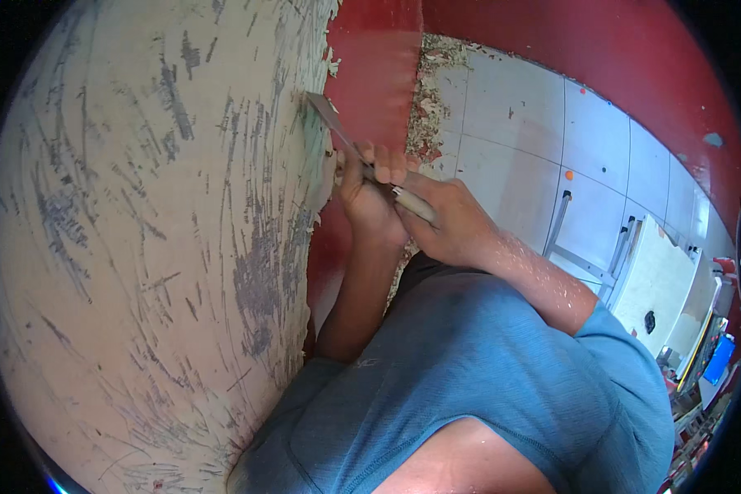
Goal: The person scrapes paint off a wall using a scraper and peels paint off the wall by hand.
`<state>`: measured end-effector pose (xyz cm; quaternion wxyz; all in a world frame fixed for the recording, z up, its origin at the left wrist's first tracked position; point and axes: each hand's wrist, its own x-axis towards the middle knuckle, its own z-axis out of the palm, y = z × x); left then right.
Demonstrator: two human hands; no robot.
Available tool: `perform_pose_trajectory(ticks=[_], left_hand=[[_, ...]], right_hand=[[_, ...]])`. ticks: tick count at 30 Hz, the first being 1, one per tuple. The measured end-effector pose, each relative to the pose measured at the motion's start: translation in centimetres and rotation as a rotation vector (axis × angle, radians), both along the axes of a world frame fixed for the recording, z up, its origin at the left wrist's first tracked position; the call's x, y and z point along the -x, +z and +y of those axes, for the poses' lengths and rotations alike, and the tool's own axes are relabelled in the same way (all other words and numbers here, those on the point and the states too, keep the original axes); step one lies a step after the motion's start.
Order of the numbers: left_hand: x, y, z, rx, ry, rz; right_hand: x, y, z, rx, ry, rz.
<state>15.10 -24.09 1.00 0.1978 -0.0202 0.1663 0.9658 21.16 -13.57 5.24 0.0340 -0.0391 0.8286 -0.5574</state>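
Observation:
A long-handled scraper (341, 126) slants from my hands up to the wall on the left. Its flat metal blade meets the scraped beige wall surface (129, 259) close to the ragged edge of the red paint (370, 68). My right hand (454, 207) is closed around the handle, and the pale butt end of it shows at the palm. My left hand (370, 200) grips the scraper further forward, nearer the blade, with the thumb along it. The fingers of both hands overlap, so part of the handle is hidden. Dark gouges and streaks mark the beige surface.
Paint flakes (429, 105) lie heaped on the white tiled floor (512, 105) along the wall's foot. A metal folding frame (583, 262) and a white panel (651, 290) stand at the right. Beyond them are stacked items with a blue object (719, 360). Another red wall (593, 37) borders the floor.

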Motion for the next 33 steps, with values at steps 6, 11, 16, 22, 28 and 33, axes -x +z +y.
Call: perform_pose_trajectory(ticks=[6,11,16,22,28,33], left_hand=[[0.3,0.0,-0.2,0.014,0.048,0.054],[0.8,0.3,0.2,0.03,0.002,0.047],[0.9,0.8,0.7,0.184,0.066,0.052],[1.6,0.6,0.4,0.291,0.076,-0.184],[2.5,1.4,2.0,0.173,-0.063,-0.105],[-2.4,1.6,-0.8,0.015,-0.03,-0.05]], right_hand=[[0.0,-0.2,-0.3,0.098,-0.034,0.074],[0.1,-0.2,-0.1,0.02,-0.069,-0.133],[0.4,-0.2,-0.1,0.048,-0.077,0.085],[1.3,-0.1,-0.3,-0.004,-0.101,0.08],[0.7,-1.3,-0.3,0.058,-0.168,-0.076],[-3.4,-0.9,-2.6,-0.079,-0.098,-0.14]])
